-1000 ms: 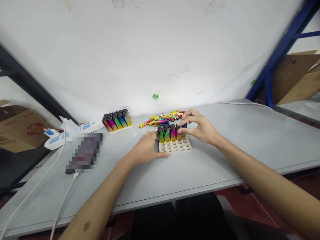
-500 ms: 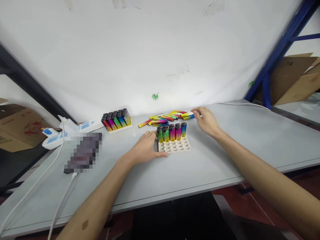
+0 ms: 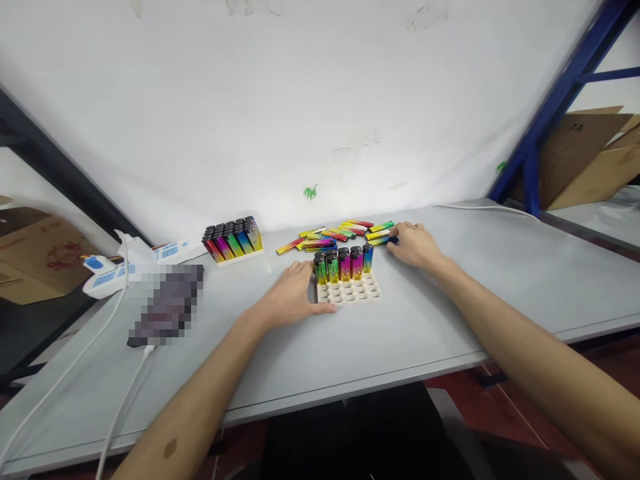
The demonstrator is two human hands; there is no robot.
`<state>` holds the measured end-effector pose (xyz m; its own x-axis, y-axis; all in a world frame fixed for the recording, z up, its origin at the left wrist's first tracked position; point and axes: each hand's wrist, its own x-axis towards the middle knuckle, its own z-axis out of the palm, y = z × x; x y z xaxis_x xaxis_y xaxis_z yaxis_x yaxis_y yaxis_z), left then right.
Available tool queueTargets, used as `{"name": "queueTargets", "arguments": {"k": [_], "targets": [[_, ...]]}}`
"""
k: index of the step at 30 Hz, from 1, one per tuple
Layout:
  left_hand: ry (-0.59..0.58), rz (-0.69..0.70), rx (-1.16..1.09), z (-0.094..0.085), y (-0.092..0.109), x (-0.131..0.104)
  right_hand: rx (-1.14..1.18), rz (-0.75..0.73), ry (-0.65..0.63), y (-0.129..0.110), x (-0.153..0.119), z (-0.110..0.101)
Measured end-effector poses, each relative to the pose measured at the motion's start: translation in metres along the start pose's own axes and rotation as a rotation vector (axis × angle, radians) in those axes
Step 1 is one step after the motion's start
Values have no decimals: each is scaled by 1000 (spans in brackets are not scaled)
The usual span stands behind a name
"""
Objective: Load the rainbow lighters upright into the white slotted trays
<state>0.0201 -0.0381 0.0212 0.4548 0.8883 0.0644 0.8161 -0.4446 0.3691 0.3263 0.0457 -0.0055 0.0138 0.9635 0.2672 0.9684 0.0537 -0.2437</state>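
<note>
A white slotted tray (image 3: 350, 293) lies flat on the table, with several shiny coloured lighters (image 3: 345, 265) standing upright in its back rows. My left hand (image 3: 289, 293) curls around the tray's left side, thumb along its front edge. Behind the tray is a loose pile of lighters (image 3: 320, 239) lying on their sides. At the pile's right end, my right hand (image 3: 415, 245) closes its fingertips on the dark end of a yellow-and-blue lighter (image 3: 379, 241). That lighter still lies low by the table, and the fingers partly cover its end.
A second tray packed with upright lighters (image 3: 233, 239) stands at the back left. Left of it are a white power strip (image 3: 107, 280), cables and a blurred-out dark object (image 3: 167, 303). Cardboard boxes (image 3: 575, 157) sit beyond the blue frame at right, and a white wall rises behind the table.
My right hand has shifted slightly down and closed on a lighter's dark end, uncovering a green-and-yellow lighter behind. My left hand stays at the tray.
</note>
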Motion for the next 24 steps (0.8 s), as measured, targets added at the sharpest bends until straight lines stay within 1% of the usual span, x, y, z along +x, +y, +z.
{"name": "queueTargets", "arguments": {"k": [5,8,10,13,15,16,18,22,24], "targets": [[-2,5,4,1,-3,0,-11,-41,-55,4,-2,-2],[14,7,0,2,-4,0,94,-78,-26,2,-2,-5],[22,9,-6,2,-4,0,284,-73,25,-1,-3,-9],[9,8,-1,2,-3,0,669,-26,92,-9,-5,-13],[-4,6,5,1,-2,0,889,-25,82,-15,-7,-15],[-9,5,7,1,-2,0,957,-29,59,-18,-9,-15],[-11,1,7,1,-2,1,984,-40,18,-23,-13,-14],[12,-3,-8,2,-4,1,799,-74,60,-29,-17,-9],[19,1,-17,2,-3,1,787,-67,36,-29,-17,-7]]}}
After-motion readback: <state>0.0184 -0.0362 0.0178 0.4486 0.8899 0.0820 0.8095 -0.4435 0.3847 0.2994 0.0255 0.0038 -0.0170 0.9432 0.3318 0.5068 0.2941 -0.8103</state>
